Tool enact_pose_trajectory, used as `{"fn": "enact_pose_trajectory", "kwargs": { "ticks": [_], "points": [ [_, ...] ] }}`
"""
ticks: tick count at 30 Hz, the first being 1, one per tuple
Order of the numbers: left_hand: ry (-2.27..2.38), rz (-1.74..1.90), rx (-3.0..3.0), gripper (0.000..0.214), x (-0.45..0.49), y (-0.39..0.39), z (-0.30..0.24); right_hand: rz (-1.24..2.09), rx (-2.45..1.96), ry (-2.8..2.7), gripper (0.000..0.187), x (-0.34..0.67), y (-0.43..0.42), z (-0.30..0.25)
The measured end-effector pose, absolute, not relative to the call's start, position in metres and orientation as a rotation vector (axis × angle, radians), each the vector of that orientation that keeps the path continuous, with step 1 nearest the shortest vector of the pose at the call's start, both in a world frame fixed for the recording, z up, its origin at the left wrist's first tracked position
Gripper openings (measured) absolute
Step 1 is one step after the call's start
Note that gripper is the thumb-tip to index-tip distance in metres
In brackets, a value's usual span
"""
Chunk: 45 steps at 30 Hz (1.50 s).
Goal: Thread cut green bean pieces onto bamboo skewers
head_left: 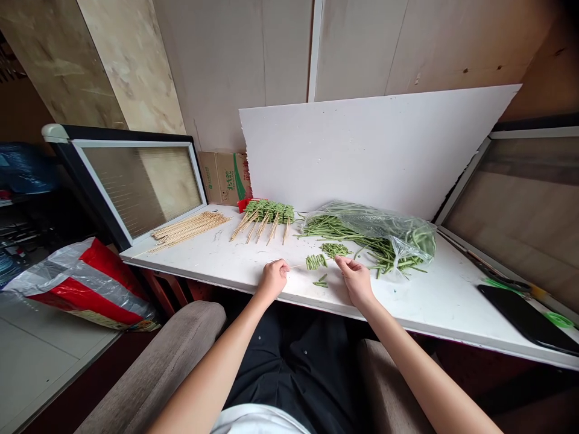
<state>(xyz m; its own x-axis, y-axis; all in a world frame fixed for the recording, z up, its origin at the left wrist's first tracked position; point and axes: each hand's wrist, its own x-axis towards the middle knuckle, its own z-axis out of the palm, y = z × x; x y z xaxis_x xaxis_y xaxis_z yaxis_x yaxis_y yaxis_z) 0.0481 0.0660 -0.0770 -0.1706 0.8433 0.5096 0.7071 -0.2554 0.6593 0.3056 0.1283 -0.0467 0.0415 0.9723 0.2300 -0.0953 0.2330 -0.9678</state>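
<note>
My left hand [274, 276] is closed around the blunt end of a thin bamboo skewer [297, 266], held level just above the table. Toward its right end, a row of short green bean pieces [315, 261] is threaded side by side. At the skewer's tip the fingers of my right hand [356, 279] are pinched together; what they grip is too small to make out. Behind that hand lies a small heap of cut bean pieces [335, 249]. A few loose pieces [321, 281] rest on the table below the skewer.
Finished bean skewers [270, 212] are stacked at the back, sticks forward. Bare bamboo skewers [192, 228] lie left. A clear plastic bag [375, 223] of long green beans [332, 227] is at back right. Scissors [506, 278] and a black phone [527, 316] lie on the far right.
</note>
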Motion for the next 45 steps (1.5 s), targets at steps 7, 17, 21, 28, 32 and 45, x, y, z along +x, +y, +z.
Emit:
{"fn": "enact_pose_trajectory", "kwargs": {
  "ticks": [7, 17, 21, 28, 32, 45],
  "points": [
    [1.802, 1.406, 1.940, 0.028, 0.047, 0.068, -0.079, 1.060, -0.933, -1.305, 0.044, 0.296, 0.121, -0.048],
    [1.809, 1.405, 1.930, 0.028, 0.051, 0.064, -0.075, 1.076, -1.003, -1.411, 0.042, 0.304, 0.126, -0.050],
    [1.855, 1.415, 1.906, 0.027, 0.050, 0.064, -0.074, 0.772, -1.058, -1.713, 0.043, 0.313, 0.132, -0.052],
    [1.893, 1.406, 1.901, 0.027, 0.051, 0.064, -0.074, 0.262, -0.899, -2.288, 0.028, 0.316, 0.132, -0.055],
    [1.906, 1.396, 1.905, 0.026, 0.052, 0.063, -0.072, 0.327, -0.915, -2.258, 0.022, 0.315, 0.132, -0.055],
    [1.907, 1.375, 1.951, 0.025, 0.054, 0.063, -0.074, 1.184, -0.900, -1.293, 0.058, 0.329, 0.149, -0.056]
  ]
}}
